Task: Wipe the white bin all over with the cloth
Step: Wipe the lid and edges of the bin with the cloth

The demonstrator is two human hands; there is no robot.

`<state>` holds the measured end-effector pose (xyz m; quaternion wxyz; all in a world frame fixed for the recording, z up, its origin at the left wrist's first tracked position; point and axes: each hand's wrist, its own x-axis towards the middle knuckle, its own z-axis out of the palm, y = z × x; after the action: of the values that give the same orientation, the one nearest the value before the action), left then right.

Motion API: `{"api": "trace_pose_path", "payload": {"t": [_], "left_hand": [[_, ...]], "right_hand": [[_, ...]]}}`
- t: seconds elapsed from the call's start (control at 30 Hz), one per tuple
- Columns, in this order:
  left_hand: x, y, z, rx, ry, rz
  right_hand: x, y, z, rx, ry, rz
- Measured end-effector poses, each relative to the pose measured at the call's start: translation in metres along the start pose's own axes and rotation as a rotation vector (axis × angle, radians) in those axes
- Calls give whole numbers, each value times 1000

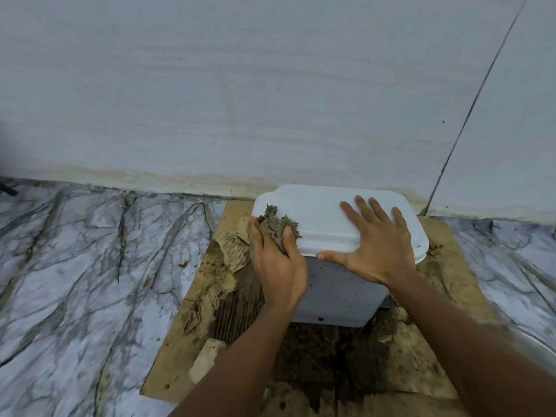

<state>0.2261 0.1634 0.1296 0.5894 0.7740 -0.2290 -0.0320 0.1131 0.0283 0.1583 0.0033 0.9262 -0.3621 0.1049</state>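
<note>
Bunched in the left hand (278,260), the cloth (279,225) presses the left edge of the white bin (319,218), which stands on torn cardboard (186,350) against the wall (240,100). Beside it, the right hand (376,242) lies flat, fingers spread, steadying the lid. That cloth looks filthy (brown already) and may smear grime instead of lifting it.

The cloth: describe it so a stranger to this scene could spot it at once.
Against the pale wall, a white bin stands on a stained sheet of cardboard. At the left end of its lid, the left hand grips a crumpled wad: that is the cloth. It is the only ragged, grey-brown thing on the white lid; the right hand lies flat and bare.
</note>
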Motion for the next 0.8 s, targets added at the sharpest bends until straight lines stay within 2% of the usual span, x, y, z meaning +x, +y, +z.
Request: {"api": "trace_pose_path", "payload": {"t": [0.3, 0.43, 0.5, 0.57, 0.63, 0.8], "left_hand": [[5, -1, -7, 81, -4, -15], [-15, -21, 4, 167, -16, 236], [-16, -28, 11, 316, -49, 411], [-10, -17, 16, 525, -118, 565], [-1, 9, 20, 689, -255, 630], [52, 57, 30, 718, -728, 559]], "right_hand": [[-2, -1, 0, 1, 7, -5], [-3, 1, 1, -3, 8, -10], [-3, 2, 3, 0, 14, -17], [-4, 3, 4, 5, 29, -30], [-4, 5, 6, 17, 40, -41], [-1, 8, 6, 19, 34, -49]]}}
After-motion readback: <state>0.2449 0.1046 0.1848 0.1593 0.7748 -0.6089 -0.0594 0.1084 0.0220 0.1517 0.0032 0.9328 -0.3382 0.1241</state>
